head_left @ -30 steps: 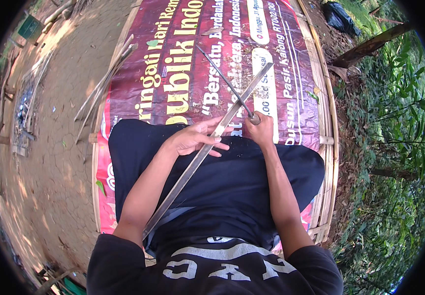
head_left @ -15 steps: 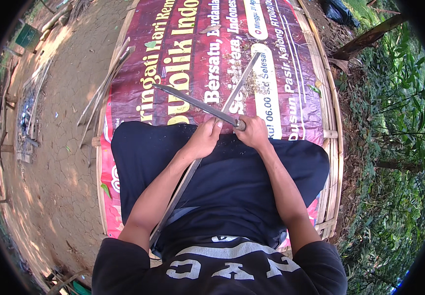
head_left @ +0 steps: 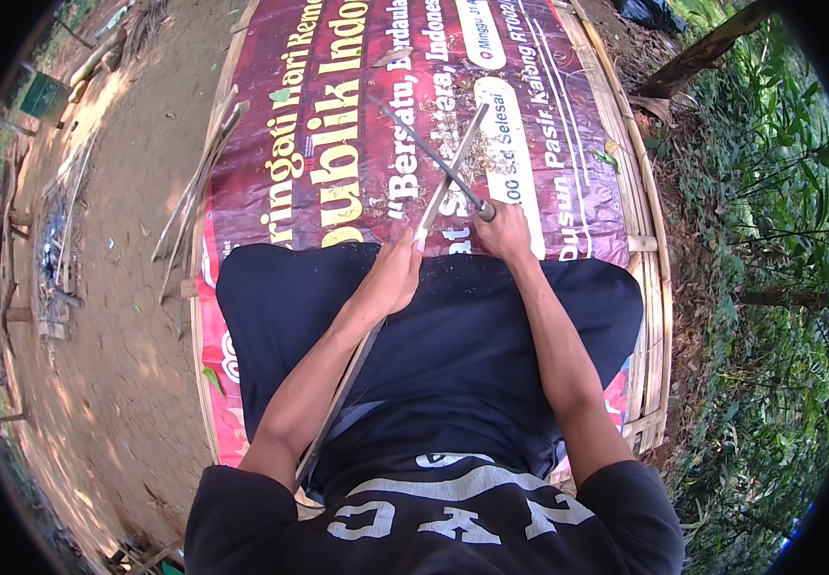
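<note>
Wooden strip (head_left: 437, 205): long and thin; it runs from the upper middle of the frame, past the left hand, down toward the shirt (head_left: 587, 556), left of centre. Its low end sits close by the left arm (head_left: 309, 369), maybe so the body helps stop any wobble.
Left hand (head_left: 394, 278): in the middle of the frame, fingers curled snug round the strip. This grip likely keeps the wood from sliding or turning.
Right hand (head_left: 504, 233): just right of the middle, fingers wrapped tight round the handle of the knife (head_left: 419, 141). A full fist like that gives a firm hold.
Knife blade: points to the upper left, so its tip is away from the belly.
Crossing: blade and strip make an X above both hands. I cannot tell if they touch.
Dark cloth (head_left: 491, 297): covers the lap, below the hands, and probably keeps bits off the legs.
Red banner (head_left: 568, 172): lies spread out past the lap, a smooth place to catch mess.
Pale bits (head_left: 477, 153): lie on the banner, upper middle, near the X.
Thin sticks (head_left: 199, 182): in a loose bunch, upper left, by the banner's edge.
</note>
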